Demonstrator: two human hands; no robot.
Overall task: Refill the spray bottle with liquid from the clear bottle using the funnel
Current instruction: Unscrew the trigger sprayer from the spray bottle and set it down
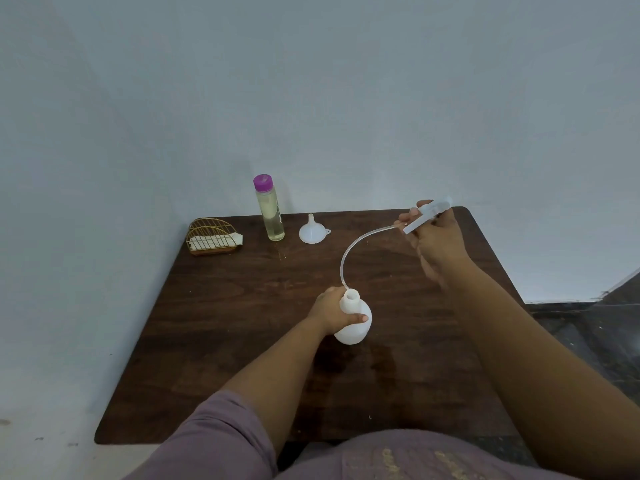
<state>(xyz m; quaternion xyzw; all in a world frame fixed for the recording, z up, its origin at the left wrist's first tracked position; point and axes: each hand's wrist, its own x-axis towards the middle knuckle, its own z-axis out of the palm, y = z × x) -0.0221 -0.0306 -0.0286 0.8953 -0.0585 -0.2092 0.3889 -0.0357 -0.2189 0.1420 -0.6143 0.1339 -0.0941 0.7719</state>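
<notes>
Left hand [329, 311] grips the open spray bottle [355, 322] mid-tabletop [225, 323]; right hand [434, 237] holds the removed sprayer head [429, 214], tube [353, 252] trailing. Opening step nearly complete; next, likely seat the funnel [312, 232] beside the capped clear bottle [270, 211]

Likely home room: wooden table [225, 323] against bare wall, napkin holder [214, 237]

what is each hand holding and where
The left hand grips the white spray bottle by its shoulder below the open neck. The right hand holds the removed spray head, its tube trailing.
</notes>
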